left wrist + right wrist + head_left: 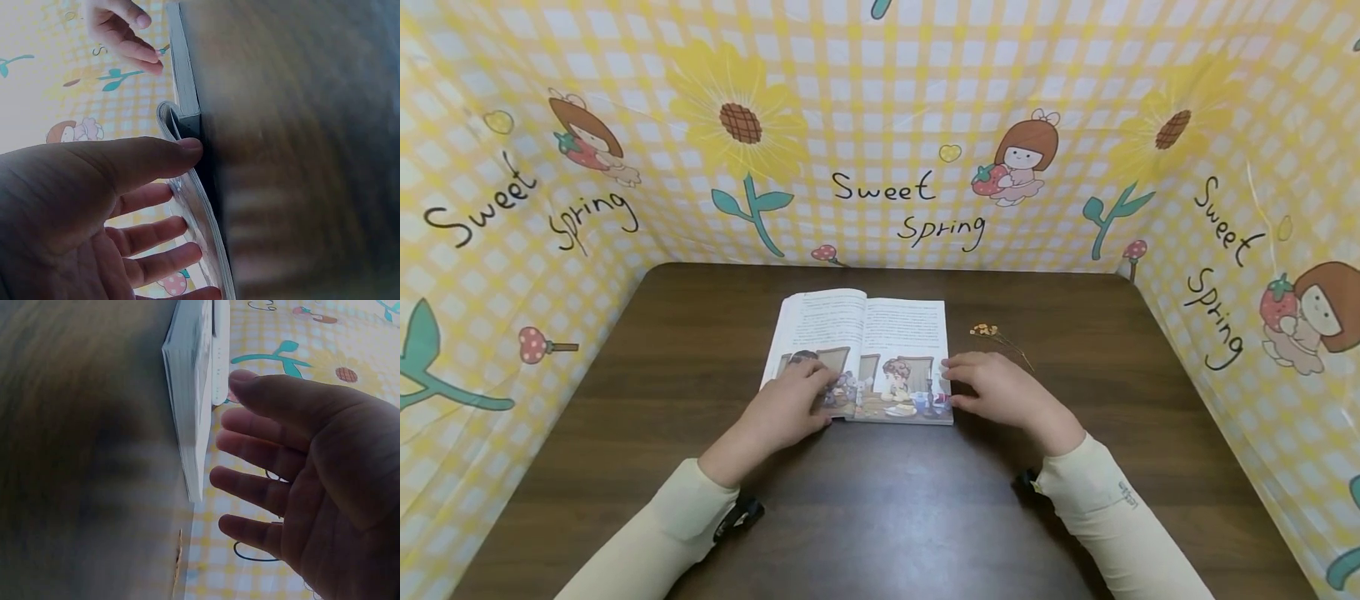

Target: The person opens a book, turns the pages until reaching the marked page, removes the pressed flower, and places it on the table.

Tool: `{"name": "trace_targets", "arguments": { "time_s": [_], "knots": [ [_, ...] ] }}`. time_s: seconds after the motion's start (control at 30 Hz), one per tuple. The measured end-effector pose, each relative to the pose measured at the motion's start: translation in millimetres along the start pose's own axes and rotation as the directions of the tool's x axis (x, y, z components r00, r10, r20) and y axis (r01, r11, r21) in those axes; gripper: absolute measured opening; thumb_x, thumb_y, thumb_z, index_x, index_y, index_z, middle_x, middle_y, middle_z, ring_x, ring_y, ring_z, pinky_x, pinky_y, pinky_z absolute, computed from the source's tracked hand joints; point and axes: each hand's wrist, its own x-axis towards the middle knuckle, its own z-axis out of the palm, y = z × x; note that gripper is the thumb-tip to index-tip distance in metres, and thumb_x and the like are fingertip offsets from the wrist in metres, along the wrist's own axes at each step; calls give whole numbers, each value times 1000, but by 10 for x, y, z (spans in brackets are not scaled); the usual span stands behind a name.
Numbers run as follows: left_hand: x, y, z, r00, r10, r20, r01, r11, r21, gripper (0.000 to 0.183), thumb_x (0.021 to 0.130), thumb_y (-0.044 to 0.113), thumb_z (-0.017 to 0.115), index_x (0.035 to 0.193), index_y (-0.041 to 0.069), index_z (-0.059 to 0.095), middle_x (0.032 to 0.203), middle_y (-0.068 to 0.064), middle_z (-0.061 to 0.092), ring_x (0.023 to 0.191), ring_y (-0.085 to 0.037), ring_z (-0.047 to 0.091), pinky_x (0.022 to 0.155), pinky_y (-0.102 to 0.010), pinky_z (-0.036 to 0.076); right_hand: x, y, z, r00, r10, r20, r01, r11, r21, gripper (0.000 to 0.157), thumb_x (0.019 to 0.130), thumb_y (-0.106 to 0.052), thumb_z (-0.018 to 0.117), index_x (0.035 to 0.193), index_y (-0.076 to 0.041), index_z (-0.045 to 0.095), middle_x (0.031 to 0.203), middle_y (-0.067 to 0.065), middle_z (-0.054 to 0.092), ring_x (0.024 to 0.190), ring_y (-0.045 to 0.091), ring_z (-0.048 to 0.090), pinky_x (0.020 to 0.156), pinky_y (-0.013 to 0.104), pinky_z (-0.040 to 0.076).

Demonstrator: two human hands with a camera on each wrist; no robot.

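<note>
An illustrated book (904, 323) lies open on the brown table, text above and a coloured picture below on both pages. My left hand (784, 404) rests on the lower part of the left page, fingers extended. In the left wrist view, the thumb (169, 153) reaches the book's lower edge by the spine, while the other fingertips touch the page. At the book's right edge is my right hand (1000, 390), its fingers spread and loosely bent. The right wrist view shows that palm with nothing in it, beside the block of pages (187, 412).
A small sprig of dried yellow flowers (988, 332) lies on the table (895, 517) to the right of the book, just beyond the right hand. A yellow checked cloth (880, 92) with flowers and cartoon girls hangs around the back and both sides.
</note>
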Motion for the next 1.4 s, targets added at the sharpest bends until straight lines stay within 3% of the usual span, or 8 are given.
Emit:
{"name": "trace_targets", "arguments": {
  "time_s": [0.27, 0.57, 0.8, 0.97, 1.17, 1.4],
  "knots": [
    [-4, -34, -6, 999, -39, 15, 39, 999, -3, 75, 77, 31, 91, 141, 10, 57, 138, -17, 56, 125, -35, 56, 92, -56, 52, 1, -36, 65, 1000, -15, 11, 16, 1000, -16, 23, 91, -24, 79, 107, -7, 77, 125, 11, 71, 117, 26, 67, 101, 44, 52],
    [-53, -16, -27, 997, -72, 17, 72, 997, 16, 68, 80, 27, 88, 138, 8, 58, 130, -19, 59, 117, -35, 57, 88, -53, 55, 10, -74, 58, 999, 32, 28, -32, 999, 26, 21, 94, -20, 75, 109, -6, 77, 129, 13, 70, 119, 28, 67, 102, 45, 52],
    [-85, 6, -67, 985, -145, 89, 143, 989, 29, 76, 84, 27, 83, 149, 7, 48, 147, -29, 48, 132, -51, 49, 93, -64, 51, 4, -77, 47, 997, 69, 47, -71, 996, 54, 23, 95, -20, 74, 112, -5, 76, 132, 14, 68, 122, 29, 66, 104, 46, 51],
    [-80, -24, -83, 984, -150, 96, 149, 989, 24, 80, 85, 30, 84, 151, 6, 45, 149, -31, 46, 134, -53, 46, 98, -64, 49, -3, -77, 45, 996, 73, 47, -76, 995, 67, 22, 95, -20, 73, 112, -5, 76, 132, 15, 68, 122, 29, 66, 103, 46, 51],
    [-94, -62, -95, 980, -159, 115, 156, 987, 35, 85, 85, 37, 84, 154, 8, 44, 153, -31, 43, 132, -57, 47, 92, -66, 51, 1, -88, 34, 996, 76, 47, -79, 994, 73, 23, 96, -20, 72, 112, -4, 76, 132, 15, 68, 122, 30, 66, 103, 47, 51],
    [-131, -132, -80, 990, -126, 63, 124, 991, 46, 81, 84, 37, 85, 150, 7, 49, 151, -29, 48, 130, -54, 52, 95, -64, 50, 12, -99, 36, 995, 90, 51, -94, 993, 76, 22, 97, -20, 71, 111, -5, 76, 131, 14, 69, 120, 29, 67, 102, 46, 52]
  ]
}}
